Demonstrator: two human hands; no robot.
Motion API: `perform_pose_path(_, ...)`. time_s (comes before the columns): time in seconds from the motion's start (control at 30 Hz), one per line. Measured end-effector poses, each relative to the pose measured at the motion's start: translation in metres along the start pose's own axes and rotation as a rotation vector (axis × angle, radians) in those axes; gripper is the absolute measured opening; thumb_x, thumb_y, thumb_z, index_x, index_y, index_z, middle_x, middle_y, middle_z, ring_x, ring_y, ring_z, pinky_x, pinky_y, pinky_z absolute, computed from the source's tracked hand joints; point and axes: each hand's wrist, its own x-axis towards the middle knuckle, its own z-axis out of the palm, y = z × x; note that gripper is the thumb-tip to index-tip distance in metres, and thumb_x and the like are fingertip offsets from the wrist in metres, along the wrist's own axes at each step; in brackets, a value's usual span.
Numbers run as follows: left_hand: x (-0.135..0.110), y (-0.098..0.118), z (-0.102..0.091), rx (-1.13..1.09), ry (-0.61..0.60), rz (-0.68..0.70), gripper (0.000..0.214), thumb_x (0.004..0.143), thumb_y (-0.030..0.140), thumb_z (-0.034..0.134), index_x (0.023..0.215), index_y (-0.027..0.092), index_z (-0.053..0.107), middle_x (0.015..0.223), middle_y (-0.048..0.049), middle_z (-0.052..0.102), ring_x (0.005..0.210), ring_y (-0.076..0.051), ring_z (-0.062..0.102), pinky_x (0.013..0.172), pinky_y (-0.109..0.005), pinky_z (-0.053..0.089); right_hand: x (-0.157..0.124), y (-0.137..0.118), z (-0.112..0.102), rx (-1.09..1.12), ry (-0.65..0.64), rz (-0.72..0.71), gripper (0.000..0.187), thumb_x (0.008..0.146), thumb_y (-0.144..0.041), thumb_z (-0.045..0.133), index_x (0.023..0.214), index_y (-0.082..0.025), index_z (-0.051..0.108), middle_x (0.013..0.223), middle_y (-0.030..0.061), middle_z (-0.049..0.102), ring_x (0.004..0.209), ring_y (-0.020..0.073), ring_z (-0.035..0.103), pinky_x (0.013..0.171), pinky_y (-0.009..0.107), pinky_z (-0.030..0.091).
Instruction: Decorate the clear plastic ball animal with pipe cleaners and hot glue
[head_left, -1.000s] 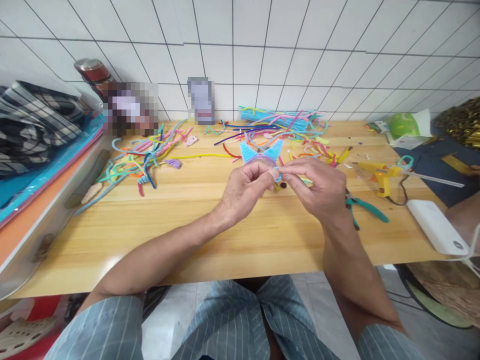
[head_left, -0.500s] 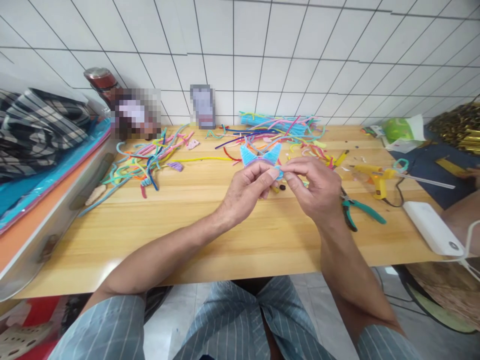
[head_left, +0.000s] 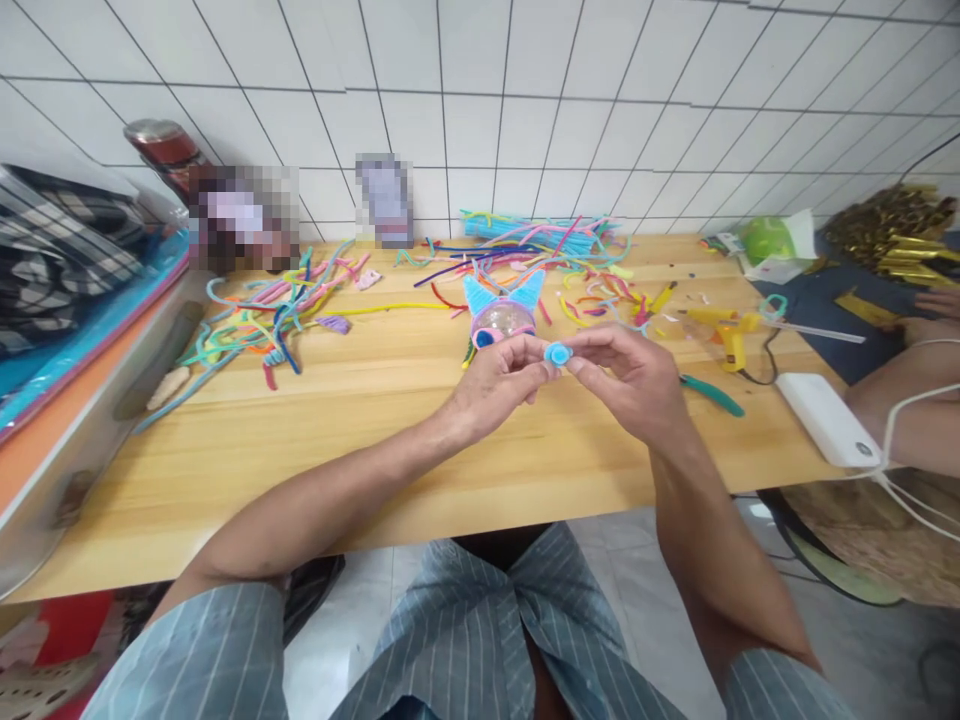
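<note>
Between my two hands is a small light-blue pipe cleaner coil (head_left: 557,354), wound into a round disc. My left hand (head_left: 501,382) pinches its left edge with thumb and forefinger. From the other side, the thumb and fingers of my right hand (head_left: 626,378) grip it too. Just behind my left hand stands a cat-like piece with blue ears (head_left: 504,305), a clear round middle, pink trim and a dark blue round spot; its lower part is hidden by my fingers.
Loose coloured pipe cleaners (head_left: 277,315) lie at the left, with a blue bundle (head_left: 540,235) by the wall. At the right are a yellow glue gun (head_left: 731,335), green-handled pliers (head_left: 714,395), a white power bank (head_left: 825,420) and another person's arm (head_left: 900,390).
The coil has turned to face me, and my hands have come slightly toward me. More of the cat-like piece shows behind them. The whole view has shifted a little.
</note>
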Motion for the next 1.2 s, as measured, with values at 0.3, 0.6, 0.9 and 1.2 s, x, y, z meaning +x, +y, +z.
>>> perform_pose_path(0.3,-0.012,-0.044,0.016,-0.029,-0.072,-0.087,0.049,0.081,0.05,0.098,0.103,0.021,0.065,0.082,0.0023,0.077,0.059,-0.008,0.055,0.058,-0.022,0.045,-0.058,0.024,0.01,-0.205,0.135,-0.148,0.019,0.107,-0.023,0.077,0.114,-0.034,0.09,0.109,0.0034,0.092,0.099,0.0236,0.087,0.089,0.041,0.07)
perform_pose_path(0.6,-0.033,-0.056,0.006,0.115,-0.084,-0.06,0.054,0.092,0.053,0.093,0.126,0.021,0.065,0.079,0.0043,0.074,0.062,-0.011,0.059,0.062,-0.025,0.049,-0.074,0.033,0.019,-0.089,0.081,-0.109,0.018,0.106,-0.025,0.08,0.117,-0.036,0.092,0.11,0.0028,0.093,0.101,0.0236,0.089,0.089,0.04,0.072)
perform_pose_path(0.9,-0.045,-0.078,-0.013,0.201,-0.034,-0.031,0.04,0.097,0.052,0.09,0.115,0.019,0.074,0.101,-0.0046,0.084,0.078,-0.013,0.068,0.07,-0.025,0.051,-0.08,0.031,0.027,-0.164,-0.022,-0.12,0.024,0.108,-0.017,0.079,0.119,-0.035,0.092,0.114,0.0022,0.093,0.102,0.0222,0.09,0.093,0.037,0.074)
perform_pose_path(1.2,-0.051,-0.081,-0.018,0.135,-0.097,-0.106,0.044,0.1,0.058,0.088,0.115,0.019,0.074,0.101,-0.0052,0.087,0.075,-0.013,0.071,0.074,-0.027,0.057,-0.079,0.03,0.025,-0.2,-0.108,-0.167,0.029,0.108,-0.013,0.078,0.119,-0.037,0.091,0.112,0.0028,0.09,0.099,0.0219,0.088,0.088,0.035,0.072)
